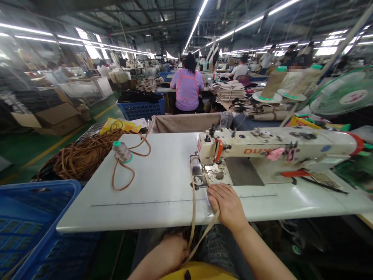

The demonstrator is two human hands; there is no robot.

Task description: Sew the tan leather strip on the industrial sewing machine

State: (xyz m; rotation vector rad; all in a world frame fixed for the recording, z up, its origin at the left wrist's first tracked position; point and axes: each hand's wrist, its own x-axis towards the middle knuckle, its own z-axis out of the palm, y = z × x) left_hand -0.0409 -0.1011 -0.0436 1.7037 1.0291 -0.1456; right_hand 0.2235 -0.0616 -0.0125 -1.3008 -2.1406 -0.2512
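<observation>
The sewing machine (262, 146) carries red letters on its cream arm. "DU" and part of a "K" can be read, and the rest is hidden behind a pink plastic clip (275, 154). In front of the machine's needle end, the right hand (229, 206) lies palm down on the white counter (151, 217). Its fingers are stretched out flat, gripping nothing and pressing on a tan strap (192, 202).

The strap is a flat, narrow band that looks like leather. It runs from the scuffed metal plate (212, 173) under the needle, over the counter's near edge and down in two strands. Below that edge, in front of the machine's left end, the left hand (171, 252) is curled shut around the strands. Its fingers are mostly hidden from here.

A thin ruled line (145, 203) is printed across the counter in front of the machine, and its marks are too small to read. To the left of the machine stands a grey thread spool (121, 151) with green ends. A loop of brown cord (122, 177) lies around it. Farther left is a tangled heap of the same cord (84, 155), and a blue ribbed plastic crate (26, 225) is cut off at the corner.

Behind the machine, a person in a purple top (187, 87) sits facing away. Beyond the machine's right end is a green-caged fan (346, 93) whose red badge is unreadable.
</observation>
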